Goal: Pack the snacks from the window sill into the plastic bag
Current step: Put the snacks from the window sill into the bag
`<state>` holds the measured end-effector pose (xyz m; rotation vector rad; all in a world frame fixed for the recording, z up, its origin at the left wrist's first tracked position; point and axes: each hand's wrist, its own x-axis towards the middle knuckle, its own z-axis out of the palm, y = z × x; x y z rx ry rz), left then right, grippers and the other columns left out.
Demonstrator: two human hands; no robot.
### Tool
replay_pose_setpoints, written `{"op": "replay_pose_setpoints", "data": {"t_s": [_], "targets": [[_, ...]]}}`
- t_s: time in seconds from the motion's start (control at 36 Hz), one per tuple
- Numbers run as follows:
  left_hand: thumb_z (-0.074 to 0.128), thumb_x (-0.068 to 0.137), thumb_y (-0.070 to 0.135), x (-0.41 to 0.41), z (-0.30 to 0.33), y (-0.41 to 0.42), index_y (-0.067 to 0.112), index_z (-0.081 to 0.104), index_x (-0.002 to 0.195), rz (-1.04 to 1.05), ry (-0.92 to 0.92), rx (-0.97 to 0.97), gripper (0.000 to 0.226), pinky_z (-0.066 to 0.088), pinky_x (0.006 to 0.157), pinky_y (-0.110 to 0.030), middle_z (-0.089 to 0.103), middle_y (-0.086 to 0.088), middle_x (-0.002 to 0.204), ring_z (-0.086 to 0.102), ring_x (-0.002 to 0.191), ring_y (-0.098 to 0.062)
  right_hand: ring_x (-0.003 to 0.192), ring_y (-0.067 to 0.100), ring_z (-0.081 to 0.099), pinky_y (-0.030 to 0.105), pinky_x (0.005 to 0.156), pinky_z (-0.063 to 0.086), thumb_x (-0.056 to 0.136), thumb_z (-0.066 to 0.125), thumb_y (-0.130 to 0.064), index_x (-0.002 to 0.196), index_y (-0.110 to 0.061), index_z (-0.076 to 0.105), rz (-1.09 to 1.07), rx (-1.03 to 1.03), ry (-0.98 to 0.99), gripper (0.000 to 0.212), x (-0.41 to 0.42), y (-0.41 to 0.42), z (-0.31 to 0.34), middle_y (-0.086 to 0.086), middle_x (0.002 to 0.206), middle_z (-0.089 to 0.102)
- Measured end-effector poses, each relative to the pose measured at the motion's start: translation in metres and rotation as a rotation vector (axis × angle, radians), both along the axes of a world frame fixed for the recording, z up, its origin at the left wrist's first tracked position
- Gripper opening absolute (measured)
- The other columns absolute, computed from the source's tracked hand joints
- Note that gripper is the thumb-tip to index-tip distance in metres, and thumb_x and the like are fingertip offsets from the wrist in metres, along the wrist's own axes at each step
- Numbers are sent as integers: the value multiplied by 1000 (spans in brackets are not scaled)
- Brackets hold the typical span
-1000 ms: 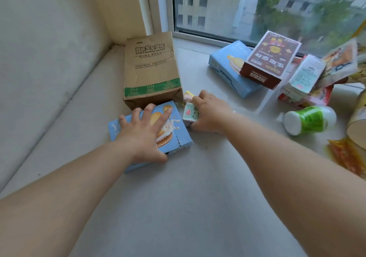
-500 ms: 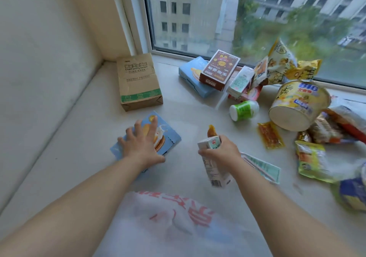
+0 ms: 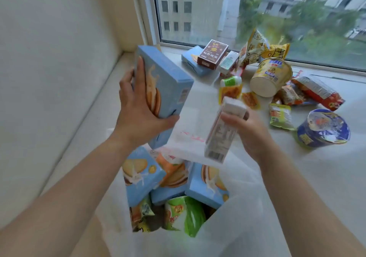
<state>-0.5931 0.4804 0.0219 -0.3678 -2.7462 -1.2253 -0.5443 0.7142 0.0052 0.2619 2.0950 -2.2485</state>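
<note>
My left hand [image 3: 138, 114] grips a blue biscuit box [image 3: 166, 84], held upright above the open white plastic bag [image 3: 247, 217]. A small white drink carton [image 3: 221, 134] is in my right hand [image 3: 251, 132], tilted over the bag's far rim. Inside the bag lie several blue biscuit boxes [image 3: 138, 175] and a green snack packet [image 3: 184, 215]. More snacks stay on the window sill [image 3: 316, 169]: a blue box [image 3: 193, 61] under a dark red box [image 3: 213, 55], a green-capped bottle [image 3: 230, 81], a yellow cup of noodles [image 3: 270, 76] and a blue cup [image 3: 322, 128].
A wall closes the sill on the left, and the window pane [image 3: 257, 13] runs along the back. Yellow snack bags [image 3: 257, 49], red noodle packets [image 3: 316, 92] and small sachets [image 3: 280, 116] crowd the right half of the sill.
My left hand lifted the blue box off the sill and stood it upright over the bag. My right hand carried the carton toward the bag. The view dropped, showing the bag's contents.
</note>
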Motion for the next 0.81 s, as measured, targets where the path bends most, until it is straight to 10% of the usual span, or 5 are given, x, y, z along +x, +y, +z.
{"op": "replay_pose_setpoints", "data": {"t_s": [0.22, 0.33, 0.44, 0.67, 0.81], "targets": [[63, 49, 69, 75, -34, -17, 54, -26, 136, -154, -55, -100, 125, 32, 112, -46, 5, 12, 143, 13, 140, -19, 135, 11, 22, 20, 101, 19, 66, 83, -38, 113, -25, 64, 356, 733, -212, 52, 55, -15, -43, -1, 139, 37], [66, 51, 64, 97, -49, -15, 49, -19, 141, -266, -85, -110, 125, 29, 113, -39, 5, 11, 145, 13, 141, -17, 102, 19, 56, 33, 80, 47, 68, 80, -38, 89, -20, 70, 326, 738, -374, 30, 61, -21, -55, 3, 108, 60], [68, 55, 59, 115, -63, -11, 42, -13, 146, -457, -22, -260, 123, 31, 111, -46, 9, 0, 149, 17, 139, -25, 57, 10, 54, 20, 44, 40, 73, 76, -30, 68, -21, 60, 191, 625, -471, 19, 55, -18, -59, -5, 65, 58], [68, 66, 60, 108, -63, 0, 48, -8, 146, -739, -211, -764, 110, 7, 116, -47, -1, 2, 156, 1, 142, -23, 91, 24, 65, 31, 71, 50, 72, 78, -35, 95, -20, 67, -196, 504, -352, 30, 32, 24, -28, 6, 98, 70], [65, 68, 65, 73, -54, 33, 43, 2, 148, -586, -422, -766, 105, 22, 112, -48, 12, -2, 155, 15, 139, -31, 85, 19, 63, 30, 68, 49, 73, 78, -34, 96, -21, 65, -116, 463, -297, 29, 24, 18, -9, 3, 94, 67]]}}
